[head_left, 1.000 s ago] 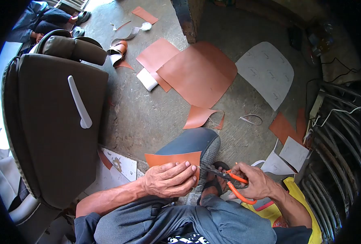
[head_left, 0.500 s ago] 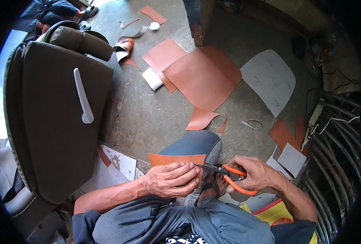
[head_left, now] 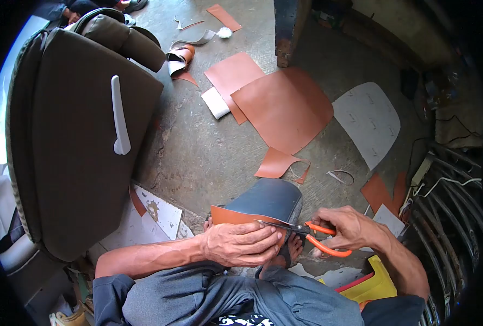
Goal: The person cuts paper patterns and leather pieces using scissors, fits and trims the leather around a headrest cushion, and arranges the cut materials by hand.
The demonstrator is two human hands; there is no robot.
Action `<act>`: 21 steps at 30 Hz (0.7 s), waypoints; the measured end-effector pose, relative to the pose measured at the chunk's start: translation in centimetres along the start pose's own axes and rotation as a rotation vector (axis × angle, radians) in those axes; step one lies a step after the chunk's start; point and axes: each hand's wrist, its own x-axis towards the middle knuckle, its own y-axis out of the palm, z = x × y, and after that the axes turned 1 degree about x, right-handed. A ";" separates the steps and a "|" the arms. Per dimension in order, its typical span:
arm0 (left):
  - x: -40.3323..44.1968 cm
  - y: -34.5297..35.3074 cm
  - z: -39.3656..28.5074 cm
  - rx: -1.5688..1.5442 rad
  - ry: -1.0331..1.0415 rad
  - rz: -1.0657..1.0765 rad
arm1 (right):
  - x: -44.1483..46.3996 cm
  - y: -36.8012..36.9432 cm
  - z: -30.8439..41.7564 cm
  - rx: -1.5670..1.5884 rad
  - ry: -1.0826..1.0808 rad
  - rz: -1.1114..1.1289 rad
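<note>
My left hand (head_left: pixel 244 244) pinches a strip-like piece of orange-brown leatherette (head_left: pixel 223 215) in front of my knees, fingers laid over its near side. In my right hand (head_left: pixel 347 231) are scissors (head_left: pixel 328 251) with orange handles, fingers wrapped round the grips. Their dark blades point left across the leatherette, the tips close to my left fingertips. How far the blades are apart I cannot tell. Just behind the leatherette is a dark grey curved pad (head_left: pixel 268 196); part of it is hidden by the piece and my hands.
Large brown leatherette panels (head_left: pixel 285 108), a grey-white panel (head_left: pixel 369 122) and scraps (head_left: pixel 276 163) lie on the concrete floor. A dark upholstered seat (head_left: pixel 94 146) with a white lever (head_left: pixel 120 117) stands left. Metal tubing (head_left: pixel 448 212) is at right, a yellow container (head_left: pixel 380 280) beside my leg. Another person's hand (head_left: pixel 72 14) shows top left.
The view has shifted, so floor items sit lower and further right. More of the leatherette is covered by my left hand, and the scissors remain at its upper edge.
</note>
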 end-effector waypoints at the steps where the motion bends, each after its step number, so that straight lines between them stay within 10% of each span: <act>1: 0.1 -0.1 0.0 0.010 0.021 0.010 | -0.1 -0.1 -0.3 0.017 0.055 0.035; 21: -0.7 0.4 -0.5 0.015 0.105 0.008 | 2.4 0.1 3.7 -0.065 0.051 0.091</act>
